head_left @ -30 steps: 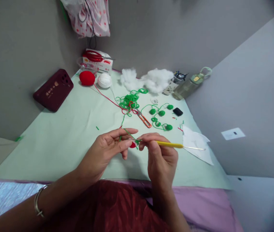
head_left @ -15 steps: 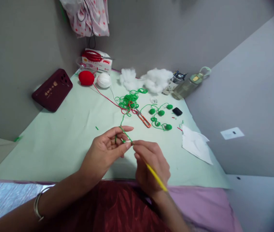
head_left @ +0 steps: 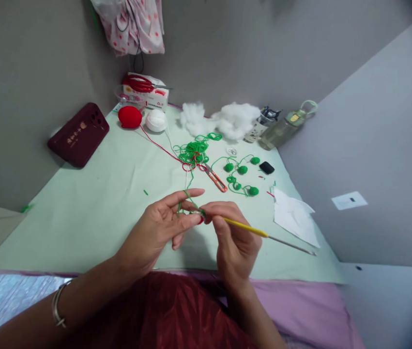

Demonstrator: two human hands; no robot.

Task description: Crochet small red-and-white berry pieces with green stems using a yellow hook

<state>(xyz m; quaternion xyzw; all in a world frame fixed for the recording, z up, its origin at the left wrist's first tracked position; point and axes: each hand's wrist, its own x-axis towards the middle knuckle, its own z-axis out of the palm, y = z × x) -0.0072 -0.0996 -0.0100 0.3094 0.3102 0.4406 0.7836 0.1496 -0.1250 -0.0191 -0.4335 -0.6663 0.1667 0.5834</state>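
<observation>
- Left hand (head_left: 160, 224) is pinching a small red-and-green crochet piece (head_left: 202, 219), mostly hidden by fingers, above the near part of the tabletop (head_left: 93, 228); green yarn (head_left: 191, 198) is crossing its index finger.
- Right hand (head_left: 236, 242) is holding a yellow-handled crochet hook (head_left: 247, 227) like a pencil, fingertips meeting the piece; one bare metal end is pointing rightward, while fingers are hiding the other.
- Judging by this grip, a stitch is being worked; the next move is probably calling for taut yarn and a steady piece.
- Orange-handled thread snips (head_left: 217, 180) are lying between the green yarn tangle (head_left: 194, 150) and several green crocheted balls (head_left: 242, 169).
- Maroon phone (head_left: 78, 135) is leaning by the left wall, bearing gold lettering too blurred to read.
- Red yarn ball (head_left: 129, 117) and white yarn ball (head_left: 156, 120) are sitting before a tissue pack (head_left: 158, 101), whose print is too small to read.
</observation>
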